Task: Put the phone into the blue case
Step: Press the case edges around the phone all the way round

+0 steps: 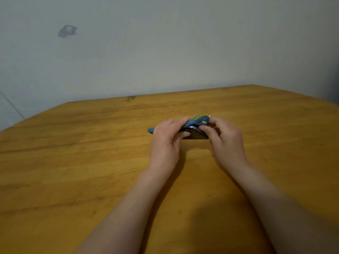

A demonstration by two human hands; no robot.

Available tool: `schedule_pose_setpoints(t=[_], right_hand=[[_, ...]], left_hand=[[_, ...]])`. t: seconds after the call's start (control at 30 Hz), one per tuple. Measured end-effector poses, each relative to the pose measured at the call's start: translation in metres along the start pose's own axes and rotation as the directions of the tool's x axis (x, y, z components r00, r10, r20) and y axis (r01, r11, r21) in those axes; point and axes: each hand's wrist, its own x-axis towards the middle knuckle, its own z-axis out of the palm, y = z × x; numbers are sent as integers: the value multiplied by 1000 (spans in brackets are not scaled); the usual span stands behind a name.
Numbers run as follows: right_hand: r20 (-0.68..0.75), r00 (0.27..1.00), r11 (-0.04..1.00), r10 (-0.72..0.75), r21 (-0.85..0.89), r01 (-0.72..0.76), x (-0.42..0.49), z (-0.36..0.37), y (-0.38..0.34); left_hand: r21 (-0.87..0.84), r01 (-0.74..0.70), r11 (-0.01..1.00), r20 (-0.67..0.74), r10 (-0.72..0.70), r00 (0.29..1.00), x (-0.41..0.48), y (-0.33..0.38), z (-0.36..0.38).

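A blue case (199,120) with a raised dinosaur figure, yellow spikes and a white eye, is held just above the wooden table (91,162). A dark phone (197,135) with a purple rim sits under the case, its right end out of the case while the case's right end bends upward. My left hand (167,139) grips the left and middle of both, thumb on the phone's screen edge. My right hand (224,139) pinches the right end, thumb on the phone's corner, fingers behind the case. The left tip of the case (150,129) pokes out past my left hand.
The wooden table reaches to a pale wall (165,43) behind. The wall has a grey patch (67,31) at upper left. The table's far edge (165,93) runs just beyond my hands.
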Motion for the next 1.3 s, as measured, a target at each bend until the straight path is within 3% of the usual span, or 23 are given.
schedule_pose_setpoints(t=[0.1, 0.2, 0.37, 0.73, 1.07, 1.3], right_hand=[[1, 1000, 1000, 12, -26, -12, -2, -1, -5], [-39, 990, 975, -138, -183, 128, -4, -1, -8], [-76, 971, 940, -225, -279, 196, -4, 0, -13], [-32, 984, 962, -176, -217, 165, -6, 2, -10], [-112, 993, 1000, -27, -15, 25, -6, 12, -4], [-132, 990, 999, -41, 8, 42, -4, 13, -9]], left_hand=[[-2, -10, 1000, -12, 10, 1000, 1, 2, 1], [18, -21, 1000, -23, 22, 999, 2, 4, 0], [35, -20, 999, -45, 22, 999, 2, 7, -2], [50, 4, 999, -60, -1, 998, -3, 3, -1], [98, 1, 995, -42, 3, 999, -4, 6, 0], [49, -13, 999, -62, 16, 998, -4, 6, -3]])
